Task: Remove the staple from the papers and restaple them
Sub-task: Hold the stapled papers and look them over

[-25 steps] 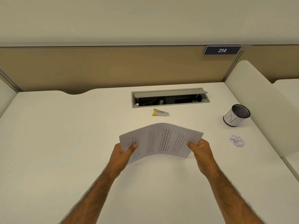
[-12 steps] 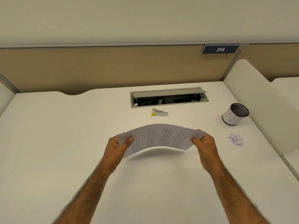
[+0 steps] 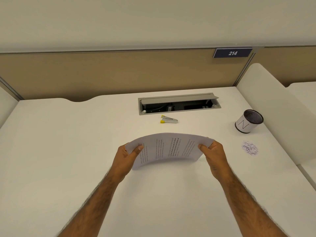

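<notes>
The counter is a smooth, matt off-white top that looks like laminate. Sunk into it, the cable hatch has a grey lid of dull, satin metal. Just in front of the hatch, the stapler is bare silver metal with a light shine and yellow plastic ends. Farther in front, the papers are thin matt white sheets printed in black. Right of the hatch, the cup is fine black mesh wrapped in matt white paper. Front-right of the hatch, the paper scraps lie in a loose, rough heap. Behind the hatch, the partition panel is tan, matt and cloth-like. The number plate on it is dark blue and faintly glossy.
</notes>
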### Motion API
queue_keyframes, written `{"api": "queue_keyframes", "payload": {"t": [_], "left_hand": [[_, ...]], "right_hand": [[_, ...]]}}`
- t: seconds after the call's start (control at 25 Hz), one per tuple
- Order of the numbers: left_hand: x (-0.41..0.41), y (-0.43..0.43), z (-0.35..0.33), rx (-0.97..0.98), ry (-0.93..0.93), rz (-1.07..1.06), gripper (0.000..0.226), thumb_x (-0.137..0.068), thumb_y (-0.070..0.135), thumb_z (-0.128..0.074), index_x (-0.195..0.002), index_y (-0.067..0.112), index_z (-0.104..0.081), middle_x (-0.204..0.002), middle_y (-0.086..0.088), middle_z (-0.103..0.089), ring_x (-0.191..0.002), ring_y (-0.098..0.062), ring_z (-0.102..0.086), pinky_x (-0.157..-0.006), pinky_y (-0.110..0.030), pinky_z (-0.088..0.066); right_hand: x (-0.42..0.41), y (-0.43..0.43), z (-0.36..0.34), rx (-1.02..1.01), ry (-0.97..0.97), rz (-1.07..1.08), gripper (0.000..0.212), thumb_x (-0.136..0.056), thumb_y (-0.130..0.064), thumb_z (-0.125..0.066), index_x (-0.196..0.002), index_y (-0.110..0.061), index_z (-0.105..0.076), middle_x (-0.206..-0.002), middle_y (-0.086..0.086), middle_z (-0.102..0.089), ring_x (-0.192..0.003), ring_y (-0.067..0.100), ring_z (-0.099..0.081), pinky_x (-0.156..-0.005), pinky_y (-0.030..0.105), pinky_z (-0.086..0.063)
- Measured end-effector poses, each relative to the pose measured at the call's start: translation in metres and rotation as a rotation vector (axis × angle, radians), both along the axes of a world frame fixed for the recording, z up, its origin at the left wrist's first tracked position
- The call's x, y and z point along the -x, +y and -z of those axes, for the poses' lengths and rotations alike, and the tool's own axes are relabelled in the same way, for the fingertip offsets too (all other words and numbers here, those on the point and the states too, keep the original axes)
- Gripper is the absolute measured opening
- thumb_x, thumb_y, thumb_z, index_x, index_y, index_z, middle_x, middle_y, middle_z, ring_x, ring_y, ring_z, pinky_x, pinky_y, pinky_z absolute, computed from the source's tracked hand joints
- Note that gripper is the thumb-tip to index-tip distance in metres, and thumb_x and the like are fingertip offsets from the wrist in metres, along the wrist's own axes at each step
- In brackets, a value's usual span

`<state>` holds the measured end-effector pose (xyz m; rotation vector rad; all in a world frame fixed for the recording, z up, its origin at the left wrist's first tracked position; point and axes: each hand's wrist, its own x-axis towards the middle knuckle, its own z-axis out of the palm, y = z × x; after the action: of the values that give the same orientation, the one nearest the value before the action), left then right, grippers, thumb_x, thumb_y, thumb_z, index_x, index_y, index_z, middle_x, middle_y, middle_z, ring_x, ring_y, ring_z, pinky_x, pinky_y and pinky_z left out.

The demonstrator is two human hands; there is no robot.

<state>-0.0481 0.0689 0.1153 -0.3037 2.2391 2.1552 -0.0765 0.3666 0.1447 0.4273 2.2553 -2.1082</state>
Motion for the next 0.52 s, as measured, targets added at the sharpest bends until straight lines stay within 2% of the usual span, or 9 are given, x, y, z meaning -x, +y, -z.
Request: {"api": "queue_keyframes", "payload": {"t": [0.12,0.2,0.32,0.4,0.52], "left_hand": [[0.003,0.001,-0.007,0.032,0.014,-0.005,0.024,-0.084,0.046,-0.065,-0.105,0.038,-0.074,-0.092,0.017,-0.079,-0.093,-0.018,-0.071,-0.082,-0.033,-0.057],[0.003,-0.003,-0.011,0.026,0.04,0.02,0.023,-0.085,0.045,-0.067,-0.104,0.037,-0.075,-0.095,0.014,-0.079,-0.093,-0.018,-0.072,-0.081,-0.032,-0.057],[-0.001,-0.003,-0.006,0.005,0.049,0.049,0.028,-0.086,0.04,-0.07,-0.111,0.029,-0.078,-0.105,0.006,-0.08,-0.1,-0.022,-0.072,-0.081,-0.03,-0.057],[-0.004,0.002,-0.003,-0.009,-0.005,0.01,0.029,-0.084,0.041,-0.07,-0.109,0.029,-0.077,-0.101,0.007,-0.081,-0.102,-0.026,-0.073,-0.082,-0.032,-0.058],[-0.004,0.007,-0.001,0.005,-0.031,-0.018,0.027,-0.085,0.044,-0.068,-0.109,0.034,-0.074,-0.097,0.012,-0.081,-0.098,-0.02,-0.074,-0.083,-0.033,-0.06]], "right_hand": [[0.004,0.001,-0.006,-0.005,0.032,0.02,0.026,-0.095,0.003,-0.057,-0.109,-0.017,-0.066,-0.097,-0.002,-0.071,-0.088,0.009,-0.065,-0.07,0.015,-0.05],[0.006,0.003,-0.008,-0.006,0.057,0.001,0.026,-0.095,0.004,-0.056,-0.105,-0.017,-0.067,-0.097,0.0,-0.071,-0.088,0.01,-0.065,-0.069,0.014,-0.05],[0.006,0.004,-0.005,-0.036,0.063,-0.044,0.025,-0.095,0.005,-0.054,-0.104,-0.014,-0.068,-0.098,0.005,-0.072,-0.089,0.016,-0.065,-0.068,0.017,-0.051],[0.005,0.004,-0.002,-0.033,0.054,-0.026,0.025,-0.095,0.005,-0.054,-0.101,-0.013,-0.068,-0.095,0.004,-0.072,-0.088,0.016,-0.064,-0.066,0.015,-0.052],[0.004,0.003,0.001,-0.031,0.048,-0.016,0.024,-0.095,0.005,-0.055,-0.098,-0.016,-0.068,-0.093,0.002,-0.072,-0.086,0.015,-0.065,-0.064,0.012,-0.051]]}}
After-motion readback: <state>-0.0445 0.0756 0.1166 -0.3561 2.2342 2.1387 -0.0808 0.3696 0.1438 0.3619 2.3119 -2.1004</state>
